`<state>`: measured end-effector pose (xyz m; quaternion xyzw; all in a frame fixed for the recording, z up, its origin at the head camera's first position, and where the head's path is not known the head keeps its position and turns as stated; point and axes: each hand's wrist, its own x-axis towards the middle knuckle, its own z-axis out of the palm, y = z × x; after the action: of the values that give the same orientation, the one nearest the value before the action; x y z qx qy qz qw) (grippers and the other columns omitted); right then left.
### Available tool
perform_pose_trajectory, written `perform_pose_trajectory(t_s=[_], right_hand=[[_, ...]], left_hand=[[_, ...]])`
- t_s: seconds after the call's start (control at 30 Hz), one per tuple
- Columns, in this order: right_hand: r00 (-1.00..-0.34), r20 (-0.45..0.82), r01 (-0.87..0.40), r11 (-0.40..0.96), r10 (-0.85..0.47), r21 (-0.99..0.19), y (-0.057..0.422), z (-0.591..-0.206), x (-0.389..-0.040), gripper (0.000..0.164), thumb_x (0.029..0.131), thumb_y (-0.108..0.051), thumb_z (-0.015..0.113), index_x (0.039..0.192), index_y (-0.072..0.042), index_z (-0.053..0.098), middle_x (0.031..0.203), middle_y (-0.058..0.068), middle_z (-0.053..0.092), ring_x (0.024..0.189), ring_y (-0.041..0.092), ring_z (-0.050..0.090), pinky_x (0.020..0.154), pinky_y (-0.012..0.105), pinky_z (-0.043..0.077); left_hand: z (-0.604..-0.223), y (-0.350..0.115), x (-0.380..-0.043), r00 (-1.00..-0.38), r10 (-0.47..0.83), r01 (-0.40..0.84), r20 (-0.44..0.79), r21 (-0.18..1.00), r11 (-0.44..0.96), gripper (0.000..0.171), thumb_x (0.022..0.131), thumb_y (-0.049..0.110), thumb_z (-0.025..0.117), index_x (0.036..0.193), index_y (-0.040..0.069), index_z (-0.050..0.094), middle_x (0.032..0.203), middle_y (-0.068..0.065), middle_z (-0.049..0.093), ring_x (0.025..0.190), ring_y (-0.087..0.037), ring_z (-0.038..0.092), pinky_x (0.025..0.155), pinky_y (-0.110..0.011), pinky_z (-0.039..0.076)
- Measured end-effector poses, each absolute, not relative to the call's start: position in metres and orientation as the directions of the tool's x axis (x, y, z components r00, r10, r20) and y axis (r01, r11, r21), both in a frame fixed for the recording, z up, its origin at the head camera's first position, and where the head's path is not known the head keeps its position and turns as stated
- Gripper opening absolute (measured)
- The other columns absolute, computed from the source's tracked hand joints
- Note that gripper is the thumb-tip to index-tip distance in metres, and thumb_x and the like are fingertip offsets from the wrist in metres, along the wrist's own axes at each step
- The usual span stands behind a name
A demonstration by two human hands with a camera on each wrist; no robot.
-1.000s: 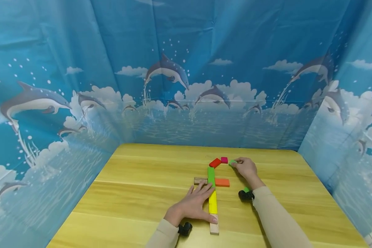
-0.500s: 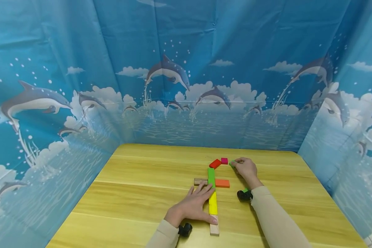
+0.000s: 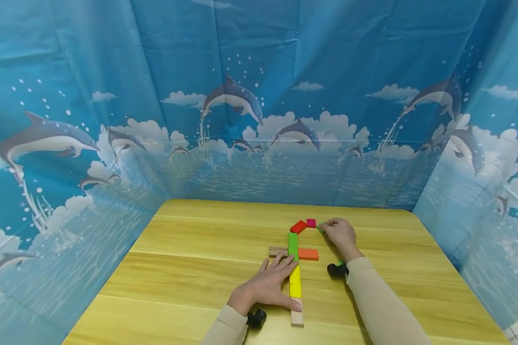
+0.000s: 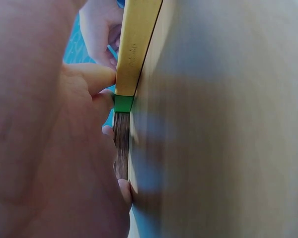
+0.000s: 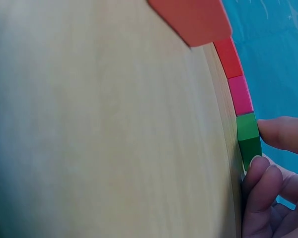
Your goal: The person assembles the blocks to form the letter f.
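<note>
My right hand (image 3: 342, 235) pinches a small green block (image 5: 248, 130) between thumb and fingers at the far side of the table, beside a pink block (image 3: 311, 223). A red block (image 3: 299, 227) lies slantwise left of the pink one. Nearer, a long green block (image 3: 293, 242), a yellow block (image 3: 295, 282) and a pale wooden block (image 3: 297, 318) form a straight line. My left hand (image 3: 265, 287) rests across it with spread fingers, fingertips at the long green block and the dark brown block (image 3: 277, 251), thumb on the pale one. An orange block (image 3: 308, 254) lies opposite the brown block.
Another green piece (image 3: 340, 263) shows partly behind the black camera (image 3: 337, 270) on my right wrist. The yellow wood-grain table (image 3: 177, 268) ends at a blue dolphin-print curtain (image 3: 259, 177) at the back and sides.
My right hand and forearm have shifted slightly to the left, and the small green block appears turned a little beside the pink one. My left hand stays in place.
</note>
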<state>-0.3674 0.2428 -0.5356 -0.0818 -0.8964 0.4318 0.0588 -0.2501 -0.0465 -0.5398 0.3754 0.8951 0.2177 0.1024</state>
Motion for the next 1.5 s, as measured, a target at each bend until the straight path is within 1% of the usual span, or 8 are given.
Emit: perform_pose_trajectory(t_s=[0.33, 0.57, 0.77, 0.87, 0.93, 1.07, 1.23, 1.5], right_hand=[[-0.978, 0.03, 0.106, 0.62, 0.204, -0.777, 0.242, -0.537, -0.364, 0.041, 0.094, -0.043, 0.069, 0.117, -0.008, 0.07, 0.093, 0.006, 0.072, 0.074, 0.021, 0.067, 0.078, 0.046, 0.05], [-0.979, 0.019, 0.111, 0.605, 0.204, -0.788, 0.244, -0.537, -0.364, 0.042, 0.095, -0.043, 0.068, 0.117, -0.007, 0.071, 0.101, 0.009, 0.072, 0.075, 0.02, 0.067, 0.075, 0.042, 0.052], [-0.986, -0.064, 0.127, 0.448, 0.152, -0.885, 0.248, -0.524, -0.37, 0.047, 0.097, -0.04, 0.066, 0.125, -0.002, 0.065, 0.098, 0.013, 0.068, 0.075, 0.021, 0.064, 0.068, 0.033, 0.054], [-0.985, -0.136, 0.165, 0.354, 0.105, -0.921, 0.25, -0.515, -0.373, 0.048, 0.099, -0.038, 0.065, 0.131, -0.002, 0.06, 0.097, 0.014, 0.065, 0.077, 0.023, 0.063, 0.067, 0.032, 0.055], [-0.981, -0.175, 0.194, 0.336, 0.084, -0.922, 0.252, -0.511, -0.372, 0.05, 0.1, -0.037, 0.064, 0.134, -0.001, 0.058, 0.101, 0.014, 0.064, 0.081, 0.022, 0.064, 0.069, 0.032, 0.056], [-0.974, -0.217, 0.224, 0.351, 0.059, -0.909, 0.254, -0.505, -0.365, 0.053, 0.101, -0.036, 0.061, 0.14, -0.001, 0.052, 0.112, 0.017, 0.062, 0.089, 0.022, 0.065, 0.073, 0.033, 0.058], [-0.981, -0.187, 0.194, 0.4, 0.055, -0.896, 0.256, -0.503, -0.35, 0.055, 0.102, -0.034, 0.06, 0.143, 0.001, 0.049, 0.125, 0.024, 0.059, 0.101, 0.029, 0.064, 0.08, 0.038, 0.058], [-0.986, -0.155, 0.16, 0.51, 0.052, -0.845, 0.262, -0.507, -0.323, 0.052, 0.103, -0.035, 0.058, 0.142, -0.002, 0.051, 0.118, 0.02, 0.063, 0.093, 0.029, 0.064, 0.068, 0.037, 0.054]], left_hand=[[-0.542, -0.048, -0.247, -0.697, 0.717, 0.627, -0.018, 0.47, 0.621, 0.11, 0.08, 0.078, 0.063, 0.163, 0.028, 0.014, 0.169, 0.007, 0.004, 0.154, -0.019, -0.006, 0.119, -0.062, 0.004], [-0.542, -0.047, -0.246, -0.692, 0.722, 0.632, -0.016, 0.471, 0.616, 0.11, 0.08, 0.078, 0.064, 0.163, 0.026, 0.014, 0.169, 0.006, 0.004, 0.154, -0.02, -0.005, 0.119, -0.062, 0.004], [-0.537, -0.049, -0.251, -0.686, 0.727, 0.652, 0.011, 0.454, 0.608, 0.109, 0.082, 0.074, 0.065, 0.164, 0.023, 0.015, 0.169, 0.002, 0.005, 0.154, -0.023, -0.005, 0.118, -0.063, 0.003], [-0.534, -0.05, -0.254, -0.688, 0.725, 0.655, 0.016, 0.442, 0.612, 0.109, 0.082, 0.074, 0.065, 0.164, 0.022, 0.015, 0.169, 0.002, 0.005, 0.154, -0.023, -0.005, 0.118, -0.062, 0.002], [-0.533, -0.051, -0.254, -0.687, 0.726, 0.655, 0.011, 0.443, 0.613, 0.11, 0.081, 0.075, 0.065, 0.164, 0.023, 0.014, 0.169, 0.002, 0.005, 0.154, -0.022, -0.005, 0.119, -0.062, 0.002], [-0.534, -0.051, -0.254, -0.688, 0.726, 0.652, 0.001, 0.439, 0.618, 0.11, 0.081, 0.077, 0.063, 0.164, 0.024, 0.014, 0.169, 0.003, 0.004, 0.154, -0.021, -0.007, 0.119, -0.061, 0.002], [-0.537, -0.052, -0.251, -0.69, 0.723, 0.649, 0.005, 0.446, 0.616, 0.108, 0.082, 0.077, 0.061, 0.164, 0.024, 0.014, 0.169, 0.004, 0.004, 0.154, -0.021, -0.007, 0.119, -0.062, 0.002], [-0.539, -0.052, -0.247, -0.682, 0.732, 0.653, 0.004, 0.454, 0.606, 0.099, 0.089, 0.073, 0.057, 0.163, 0.023, 0.016, 0.169, 0.004, 0.005, 0.154, -0.022, -0.007, 0.119, -0.062, 0.0]])
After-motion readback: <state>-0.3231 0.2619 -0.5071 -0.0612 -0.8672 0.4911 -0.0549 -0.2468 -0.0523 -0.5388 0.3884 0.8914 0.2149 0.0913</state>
